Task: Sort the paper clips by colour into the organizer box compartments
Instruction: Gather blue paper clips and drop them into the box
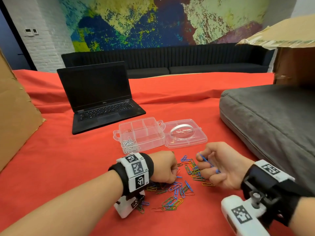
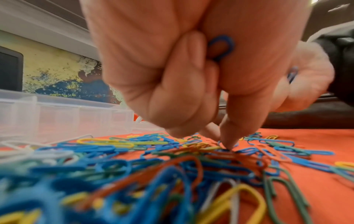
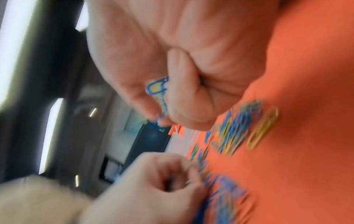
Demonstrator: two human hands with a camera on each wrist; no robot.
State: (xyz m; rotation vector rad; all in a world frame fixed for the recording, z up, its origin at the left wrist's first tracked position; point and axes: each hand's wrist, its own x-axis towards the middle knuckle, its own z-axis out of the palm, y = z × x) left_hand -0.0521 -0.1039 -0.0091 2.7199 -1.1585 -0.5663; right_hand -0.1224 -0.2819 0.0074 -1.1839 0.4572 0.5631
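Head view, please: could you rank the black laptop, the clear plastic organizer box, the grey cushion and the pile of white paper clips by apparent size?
1. Grey cushion, partly cut off by the frame.
2. Black laptop.
3. Clear plastic organizer box.
4. Pile of white paper clips.
The cushion sits nearer the camera, so its lead is unsure.

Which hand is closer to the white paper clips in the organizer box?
Left. The left hand works the coloured pile just in front of the white paper clips; the right hand, holding blue clips, sits farther to the right of them.
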